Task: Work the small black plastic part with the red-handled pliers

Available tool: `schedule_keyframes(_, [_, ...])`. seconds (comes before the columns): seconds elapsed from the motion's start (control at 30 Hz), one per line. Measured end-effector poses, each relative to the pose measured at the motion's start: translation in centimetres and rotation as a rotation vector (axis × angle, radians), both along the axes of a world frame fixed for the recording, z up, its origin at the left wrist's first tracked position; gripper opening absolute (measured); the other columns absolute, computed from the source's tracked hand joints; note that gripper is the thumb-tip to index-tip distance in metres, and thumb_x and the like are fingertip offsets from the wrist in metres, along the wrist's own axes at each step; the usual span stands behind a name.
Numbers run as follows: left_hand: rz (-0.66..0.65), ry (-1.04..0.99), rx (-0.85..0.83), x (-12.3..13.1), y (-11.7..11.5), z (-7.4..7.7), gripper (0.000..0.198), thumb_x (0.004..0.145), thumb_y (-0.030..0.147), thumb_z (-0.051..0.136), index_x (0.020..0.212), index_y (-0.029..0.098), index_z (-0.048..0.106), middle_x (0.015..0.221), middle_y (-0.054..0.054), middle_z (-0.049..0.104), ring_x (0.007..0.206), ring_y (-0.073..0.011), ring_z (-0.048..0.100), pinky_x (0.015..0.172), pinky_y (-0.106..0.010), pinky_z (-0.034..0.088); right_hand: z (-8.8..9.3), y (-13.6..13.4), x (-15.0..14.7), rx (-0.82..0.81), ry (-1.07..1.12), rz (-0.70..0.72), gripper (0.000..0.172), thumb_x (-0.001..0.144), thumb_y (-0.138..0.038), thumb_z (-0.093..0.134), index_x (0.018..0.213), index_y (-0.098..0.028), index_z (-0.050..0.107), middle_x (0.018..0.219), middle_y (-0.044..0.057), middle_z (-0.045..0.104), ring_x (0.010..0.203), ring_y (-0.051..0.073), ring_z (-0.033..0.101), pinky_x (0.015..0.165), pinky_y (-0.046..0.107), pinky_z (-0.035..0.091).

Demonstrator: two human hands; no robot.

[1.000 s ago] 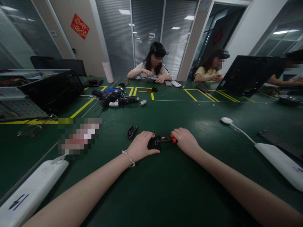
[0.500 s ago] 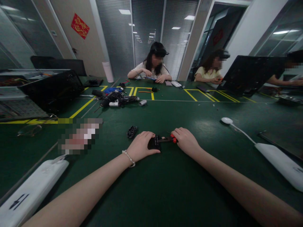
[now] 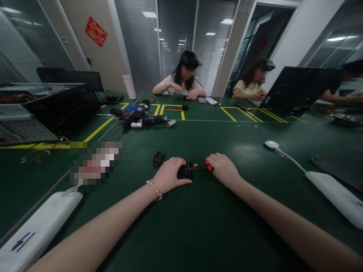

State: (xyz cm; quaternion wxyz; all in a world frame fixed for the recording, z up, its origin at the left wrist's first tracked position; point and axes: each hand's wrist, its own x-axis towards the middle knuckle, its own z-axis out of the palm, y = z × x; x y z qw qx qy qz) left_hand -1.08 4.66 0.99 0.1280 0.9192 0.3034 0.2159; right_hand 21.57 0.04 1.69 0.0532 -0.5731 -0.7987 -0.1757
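My left hand (image 3: 169, 176) is closed around a small black part (image 3: 183, 172) with a row of light marks or pins along its edge, held low over the green table (image 3: 181, 234). From the right, my right hand (image 3: 224, 168) grips the red handles of a pair of pliers (image 3: 202, 166). The pliers' dark jaws point left and reach the edge of the black part; whether they bite on it is too small to tell. Just beyond my left hand lies another black piece (image 3: 158, 158) with a ridged, open shape.
A heap of dark tools and cables (image 3: 138, 118) lies farther back, beside a silver cylinder (image 3: 171, 123). White power banks (image 3: 42, 226) flank my arms, one with a round white charger (image 3: 272, 144). Glasses (image 3: 35, 155) rest at left. A co-worker (image 3: 181, 81) sits opposite.
Almost nothing differs. Both hands, the black part and the pliers keep their places, apart from a very slight shift of my right hand.
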Motion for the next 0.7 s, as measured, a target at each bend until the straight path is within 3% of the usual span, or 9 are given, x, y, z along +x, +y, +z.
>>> schedule_keyframes(0.7, [0.0, -0.011, 0.01, -0.01, -0.04, 0.04, 0.054, 0.064, 0.052, 0.064, 0.103, 0.018, 0.047, 0.101, -0.006, 0.054, 0.095, -0.0234, 0.05, 0.081, -0.036, 0.042, -0.05, 0.02, 0.22, -0.012, -0.002, 0.011, 0.028, 0.068, -0.001, 0.044, 0.089, -0.014, 0.057, 0.089, 0.008, 0.059, 0.08, 0.019, 0.05, 0.072, 0.031, 0.038])
